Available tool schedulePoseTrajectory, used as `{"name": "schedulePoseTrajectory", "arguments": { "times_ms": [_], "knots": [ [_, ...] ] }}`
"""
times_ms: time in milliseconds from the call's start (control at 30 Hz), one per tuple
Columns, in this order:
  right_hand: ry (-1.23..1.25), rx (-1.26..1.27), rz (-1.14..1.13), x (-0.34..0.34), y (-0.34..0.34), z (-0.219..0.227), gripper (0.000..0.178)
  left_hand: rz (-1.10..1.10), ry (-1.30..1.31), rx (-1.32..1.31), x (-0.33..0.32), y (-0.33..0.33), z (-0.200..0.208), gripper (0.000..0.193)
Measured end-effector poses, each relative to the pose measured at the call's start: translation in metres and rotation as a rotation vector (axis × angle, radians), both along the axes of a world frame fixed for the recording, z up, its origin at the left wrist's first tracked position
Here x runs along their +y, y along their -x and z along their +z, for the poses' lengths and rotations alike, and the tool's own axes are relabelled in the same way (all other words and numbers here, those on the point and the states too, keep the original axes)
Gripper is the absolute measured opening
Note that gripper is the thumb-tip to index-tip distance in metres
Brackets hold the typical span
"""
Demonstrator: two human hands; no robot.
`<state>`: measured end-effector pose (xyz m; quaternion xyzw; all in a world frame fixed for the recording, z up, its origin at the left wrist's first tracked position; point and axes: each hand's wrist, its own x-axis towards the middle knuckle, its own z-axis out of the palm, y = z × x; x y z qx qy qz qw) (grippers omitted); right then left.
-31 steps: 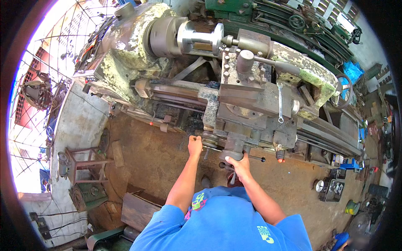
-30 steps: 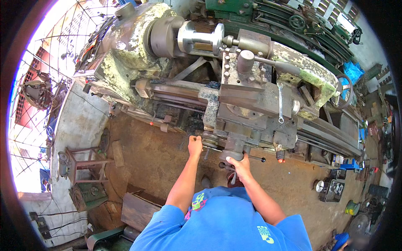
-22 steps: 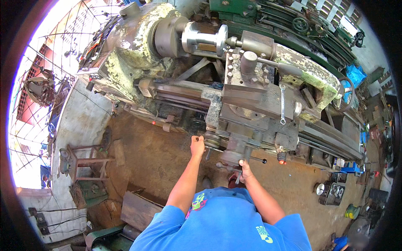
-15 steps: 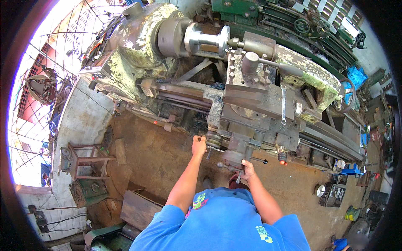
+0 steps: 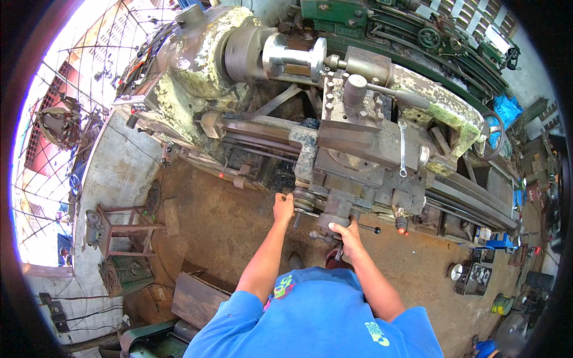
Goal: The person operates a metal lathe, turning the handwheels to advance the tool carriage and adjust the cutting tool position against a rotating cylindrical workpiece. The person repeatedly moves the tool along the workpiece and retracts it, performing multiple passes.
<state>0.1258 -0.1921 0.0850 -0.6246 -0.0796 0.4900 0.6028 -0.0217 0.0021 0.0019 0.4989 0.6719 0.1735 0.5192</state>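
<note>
On the near side of the square grey metal tool post (image 5: 351,113), the left hand (image 5: 283,209) clenches its fingers on a round grey metal handwheel (image 5: 307,200); the right hand (image 5: 348,235) meets a dark ball-ended metal crank (image 5: 327,238), its fingers' grasp too hidden to tell.

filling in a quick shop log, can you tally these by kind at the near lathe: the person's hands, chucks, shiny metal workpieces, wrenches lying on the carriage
Hands: 2 (left hand, right hand)
Chuck: 1
Shiny metal workpiece: 1
Wrench: 1
Total: 5
</note>
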Motion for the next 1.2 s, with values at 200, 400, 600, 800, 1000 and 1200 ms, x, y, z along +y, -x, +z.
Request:
{"name": "schedulePoseTrajectory", "arguments": {
  "times_ms": [200, 400, 600, 800, 1000, 1200],
  "knots": [
    [-0.096, 0.254, 0.072, -0.014, -0.013, -0.019, 0.09, 0.08, -0.129, 0.068, -0.006, -0.007, -0.008, 0.062],
    [-0.194, 0.536, -0.055, -0.044, -0.031, -0.074, 0.059, 0.158, 0.098, -0.063, -0.017, -0.025, 0.004, 0.079],
    [0.294, 0.129, -0.365, -0.085, -0.07, -0.136, 0.037, 0.158, 0.287, -0.255, 0.012, -0.003, 0.009, 0.045],
    [0.308, 0.073, -0.652, -0.091, -0.093, -0.176, 0.026, 0.172, 0.094, -0.114, -0.017, -0.023, 0.006, 0.086],
    [0.622, -0.237, -0.48, -0.084, -0.098, -0.177, 0.029, 0.123, 0.298, -0.219, 0.003, -0.002, 0.021, 0.048],
    [0.578, -0.076, -0.614, -0.088, -0.108, -0.221, 0.04, 0.143, 0.244, -0.226, -0.01, -0.005, 0.016, 0.053]
  ]
}}
